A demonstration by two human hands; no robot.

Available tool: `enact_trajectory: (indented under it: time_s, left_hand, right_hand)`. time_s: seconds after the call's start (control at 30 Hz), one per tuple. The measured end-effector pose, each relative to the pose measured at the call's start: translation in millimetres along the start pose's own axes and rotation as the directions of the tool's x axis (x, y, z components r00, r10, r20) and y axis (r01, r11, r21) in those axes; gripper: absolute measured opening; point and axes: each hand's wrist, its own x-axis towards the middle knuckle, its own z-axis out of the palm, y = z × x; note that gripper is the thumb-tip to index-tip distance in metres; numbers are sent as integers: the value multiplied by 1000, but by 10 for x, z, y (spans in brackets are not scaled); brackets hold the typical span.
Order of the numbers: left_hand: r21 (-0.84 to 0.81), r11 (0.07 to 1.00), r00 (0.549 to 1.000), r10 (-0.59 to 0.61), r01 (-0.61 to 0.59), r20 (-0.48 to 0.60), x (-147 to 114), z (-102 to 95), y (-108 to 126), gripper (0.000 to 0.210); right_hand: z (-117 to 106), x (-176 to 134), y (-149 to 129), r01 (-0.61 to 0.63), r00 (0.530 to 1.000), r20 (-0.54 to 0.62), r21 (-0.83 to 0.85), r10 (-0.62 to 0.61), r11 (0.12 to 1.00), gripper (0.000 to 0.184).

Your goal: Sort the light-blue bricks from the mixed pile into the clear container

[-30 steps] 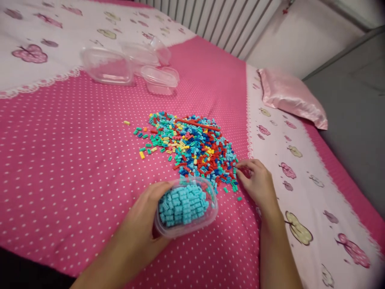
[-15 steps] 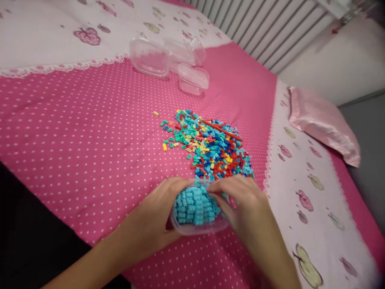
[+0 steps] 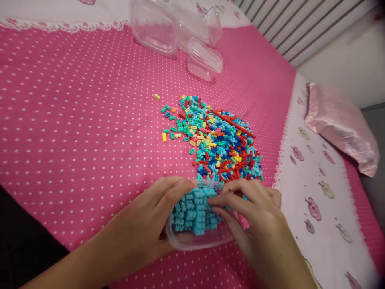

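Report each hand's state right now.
Left hand: holding the clear, rounded plastic tub.
Right hand: curled over small light-blue plastic bricks; any hold cannot be told.

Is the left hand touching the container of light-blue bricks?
Touching. The head view shows the left hand wrapped against the side of the clear container.

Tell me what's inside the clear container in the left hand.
Light-blue toy bricks, packed close together, lie inside the clear container. The right hand covers part of the contents' right side, and whatever lies beneath the visible bricks is hidden.
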Motion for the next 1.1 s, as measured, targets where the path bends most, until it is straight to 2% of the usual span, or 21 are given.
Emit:
enact_trajectory:
  time_s: [0.07,0.3,0.47,0.8,0.97,1.1]
  left_hand:
    - [5,1000,1000,-3,3,7,-3,7,2,78]
    - [20,1000,1000,22,-22,-15,-3,-1,9,84]
    - [3,1000,1000,2,-2,-9,-3,-6,9,82]
    - [2,1000,1000,-11,11,14,-10,-15,9,84]
    - [-4,1000,1000,-20,20,11,-13,-19,3,86]
    - [2,1000,999,-26,26,27,-6,-14,6,88]
  right_hand:
    - [-3,-4,-2,-5,1000,26,-3,5,1000,15]
    - [52,21,-52,-25,1000,-1,9,25,1000,14]
    - [-9,38,-63,16,997,72,41,-19,999,20]
    - [-77,37,16,44,991,127,39,-49,998,21]
    - [-74,24,-12,26,998,54,62,-30,998,16]
    - [-92,24,-4,36,991,130,35,-40,999,18]
